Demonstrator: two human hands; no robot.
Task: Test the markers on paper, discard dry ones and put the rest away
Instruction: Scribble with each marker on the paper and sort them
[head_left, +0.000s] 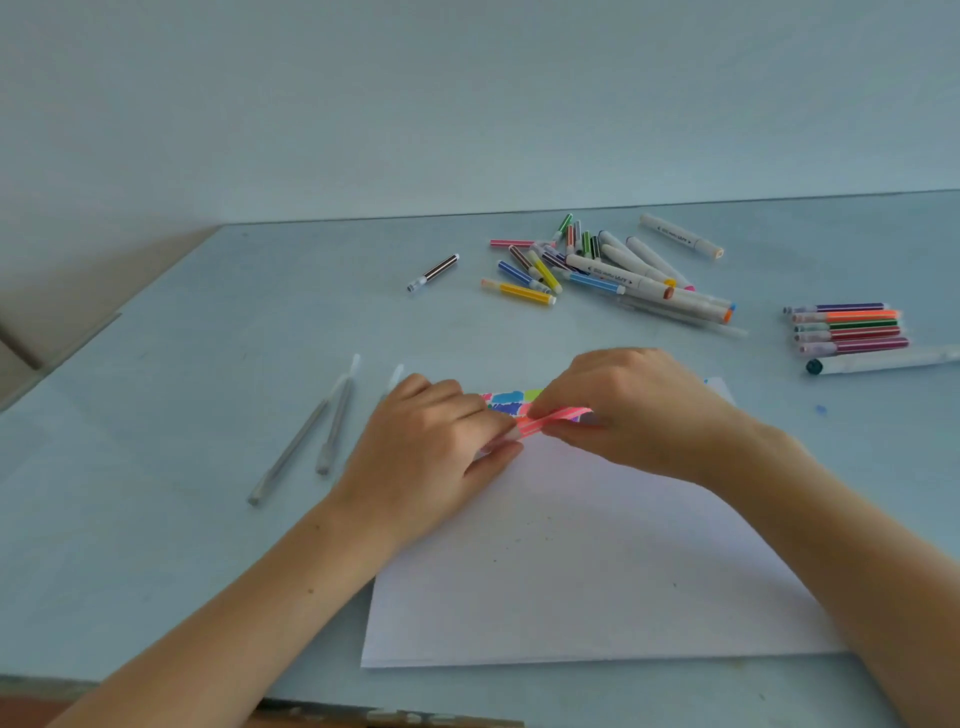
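A pink striped marker (550, 420) is held over the far edge of a white paper sheet (587, 561). My left hand (431, 457) grips its left end and my right hand (623, 410) pinches its right part. Whether the cap is on cannot be made out. Coloured test patches (511, 401) show on the paper just behind the hands. A loose pile of markers (597, 265) lies at the back of the table. A neat row of several thin markers (847, 327) lies at the right.
Two pale grey pens (317, 431) lie left of the paper, with a third pale one (396, 375) partly behind my left hand. One brown striped marker (434, 272) lies alone at the back. A long white pen (883, 360) sits under the right row. The table's (156, 467) front edge runs below the paper.
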